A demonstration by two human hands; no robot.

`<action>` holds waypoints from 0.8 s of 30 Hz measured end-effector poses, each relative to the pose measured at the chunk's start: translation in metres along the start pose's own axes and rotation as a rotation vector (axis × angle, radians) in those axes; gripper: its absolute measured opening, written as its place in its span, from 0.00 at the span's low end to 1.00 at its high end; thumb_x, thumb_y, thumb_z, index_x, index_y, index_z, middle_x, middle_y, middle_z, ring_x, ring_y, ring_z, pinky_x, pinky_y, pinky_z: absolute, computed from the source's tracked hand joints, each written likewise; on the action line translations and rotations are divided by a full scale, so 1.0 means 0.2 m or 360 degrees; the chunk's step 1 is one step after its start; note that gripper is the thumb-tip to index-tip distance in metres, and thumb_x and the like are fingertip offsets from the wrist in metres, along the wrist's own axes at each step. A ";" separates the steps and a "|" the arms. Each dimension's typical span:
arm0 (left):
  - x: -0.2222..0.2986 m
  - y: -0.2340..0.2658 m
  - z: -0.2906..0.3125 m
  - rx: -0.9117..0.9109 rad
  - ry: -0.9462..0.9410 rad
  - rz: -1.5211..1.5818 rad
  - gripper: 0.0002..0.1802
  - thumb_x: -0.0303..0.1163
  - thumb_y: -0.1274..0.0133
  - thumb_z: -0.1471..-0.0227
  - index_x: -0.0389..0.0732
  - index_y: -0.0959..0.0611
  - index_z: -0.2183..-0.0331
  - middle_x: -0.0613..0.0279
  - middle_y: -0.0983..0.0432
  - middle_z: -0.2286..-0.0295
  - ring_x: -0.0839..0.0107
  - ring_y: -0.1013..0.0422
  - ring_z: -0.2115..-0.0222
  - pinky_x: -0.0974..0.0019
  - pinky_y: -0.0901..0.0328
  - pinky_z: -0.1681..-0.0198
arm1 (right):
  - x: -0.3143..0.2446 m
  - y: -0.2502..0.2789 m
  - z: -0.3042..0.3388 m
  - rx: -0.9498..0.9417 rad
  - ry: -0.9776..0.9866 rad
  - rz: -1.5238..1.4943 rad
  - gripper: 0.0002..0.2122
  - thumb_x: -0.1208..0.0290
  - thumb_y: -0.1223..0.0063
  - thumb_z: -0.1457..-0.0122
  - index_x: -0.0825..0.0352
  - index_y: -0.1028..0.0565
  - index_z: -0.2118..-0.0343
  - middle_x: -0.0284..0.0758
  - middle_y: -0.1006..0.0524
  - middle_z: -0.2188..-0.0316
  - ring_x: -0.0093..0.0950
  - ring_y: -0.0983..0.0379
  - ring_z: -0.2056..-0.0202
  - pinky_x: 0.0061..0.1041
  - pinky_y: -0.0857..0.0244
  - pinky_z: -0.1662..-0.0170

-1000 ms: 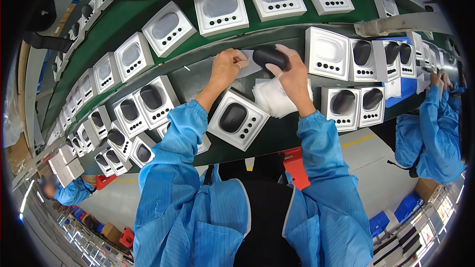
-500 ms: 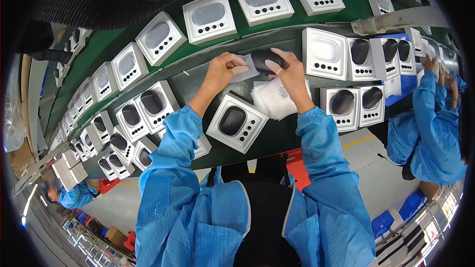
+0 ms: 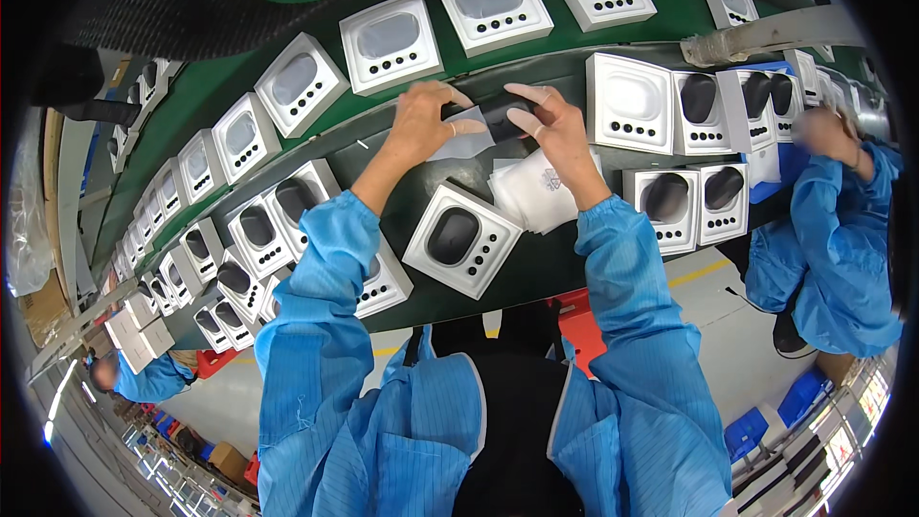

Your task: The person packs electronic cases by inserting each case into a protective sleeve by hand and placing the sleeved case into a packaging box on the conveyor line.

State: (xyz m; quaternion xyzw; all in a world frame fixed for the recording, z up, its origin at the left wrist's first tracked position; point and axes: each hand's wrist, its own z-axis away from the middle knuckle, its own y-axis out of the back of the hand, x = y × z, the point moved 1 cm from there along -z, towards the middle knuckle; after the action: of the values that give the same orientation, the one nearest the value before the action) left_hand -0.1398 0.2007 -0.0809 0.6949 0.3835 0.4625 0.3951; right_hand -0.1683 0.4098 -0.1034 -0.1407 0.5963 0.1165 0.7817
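A dark rounded device (image 3: 502, 124) lies low between my hands; its outline is hard to make out against the dark bench. A translucent white sleeve (image 3: 463, 146) is beside it on the left. My left hand (image 3: 427, 122) is over the sleeve, thumb and forefinger apart, the thumb touching the sleeve. My right hand (image 3: 560, 132) is open from the right, its thumb and forefinger spread above the device. Pale finger covers show on both hands. Nearer me are a stack of white sleeves (image 3: 536, 199) and a white tray (image 3: 431, 272) bearing a black device (image 3: 453, 236) and small black knobs.
Along the far green belt (image 3: 330, 124) stand several white trays (image 3: 392, 43) with covered devices. More filled trays (image 3: 667, 193) stand at right, others at left. A co-worker in blue (image 3: 823, 220) is at the right; another person (image 3: 144, 378) is at far left.
My left fingers have spread from their pinch on the sleeve. My right fingers have opened and stretched left over the device. At the right, the co-worker's arm has shifted.
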 end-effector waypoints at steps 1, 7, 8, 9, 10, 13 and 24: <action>-0.01 0.01 -0.01 -0.0393 0.0502 0.0738 0.20 0.32 0.33 0.60 0.38 0.18 0.62 0.61 0.23 0.72 0.70 0.27 0.70 0.68 0.33 0.65 | -0.03 -0.01 -0.01 -0.0005 0.0007 -0.0003 0.16 0.77 0.38 0.49 0.68 0.24 0.55 0.38 0.22 0.64 0.20 0.27 0.68 0.18 0.29 0.65; 0.10 0.14 -0.10 -0.0740 0.1368 0.2109 0.16 0.31 0.36 0.55 0.35 0.19 0.62 0.63 0.22 0.68 0.75 0.26 0.68 0.71 0.32 0.63 | -0.19 -0.01 0.01 0.0077 0.0338 -0.0181 0.30 0.76 0.35 0.52 0.62 0.32 0.44 0.37 0.24 0.56 0.24 0.28 0.57 0.21 0.35 0.51; 0.12 0.16 -0.11 -0.0696 0.1413 0.2282 0.16 0.30 0.36 0.54 0.34 0.19 0.63 0.62 0.21 0.69 0.75 0.25 0.70 0.72 0.31 0.64 | -0.23 0.00 0.02 -0.0041 0.0435 -0.0031 0.34 0.74 0.32 0.57 0.62 0.32 0.44 0.35 0.25 0.54 0.26 0.29 0.54 0.24 0.36 0.48; 0.13 0.19 -0.11 -0.0692 0.1409 0.2282 0.16 0.30 0.36 0.54 0.34 0.19 0.63 0.62 0.21 0.69 0.75 0.25 0.70 0.72 0.31 0.64 | -0.27 0.00 0.04 -0.0042 0.0440 -0.0029 0.34 0.74 0.32 0.57 0.62 0.32 0.44 0.35 0.25 0.54 0.26 0.29 0.54 0.24 0.36 0.48; 0.14 0.21 -0.12 -0.0669 0.1471 0.2387 0.16 0.30 0.36 0.54 0.34 0.19 0.63 0.61 0.21 0.69 0.75 0.25 0.70 0.72 0.30 0.65 | -0.32 0.01 0.06 -0.0070 0.0429 0.0118 0.34 0.74 0.31 0.58 0.64 0.33 0.44 0.36 0.28 0.50 0.28 0.31 0.51 0.27 0.37 0.45; 0.18 0.24 -0.15 -0.0673 0.1504 0.2496 0.15 0.29 0.37 0.54 0.34 0.19 0.62 0.61 0.21 0.69 0.75 0.25 0.71 0.72 0.29 0.65 | -0.32 0.06 0.07 -0.0128 0.0384 0.0197 0.37 0.70 0.30 0.59 0.64 0.34 0.43 0.36 0.33 0.44 0.31 0.33 0.47 0.31 0.38 0.43; 0.27 0.17 -0.26 -0.0491 0.1448 0.2516 0.14 0.27 0.37 0.55 0.33 0.17 0.64 0.59 0.21 0.69 0.73 0.25 0.70 0.71 0.29 0.65 | -0.40 0.01 0.17 -0.0067 0.0102 0.0169 0.30 0.76 0.35 0.52 0.61 0.31 0.44 0.35 0.24 0.56 0.24 0.25 0.63 0.22 0.29 0.59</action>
State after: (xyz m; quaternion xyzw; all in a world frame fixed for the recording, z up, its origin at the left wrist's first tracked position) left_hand -0.1681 0.2466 -0.0179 0.4456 -0.1499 0.8721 -0.1359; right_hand -0.1599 0.4231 -0.0171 -0.1290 0.6251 0.1656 0.7518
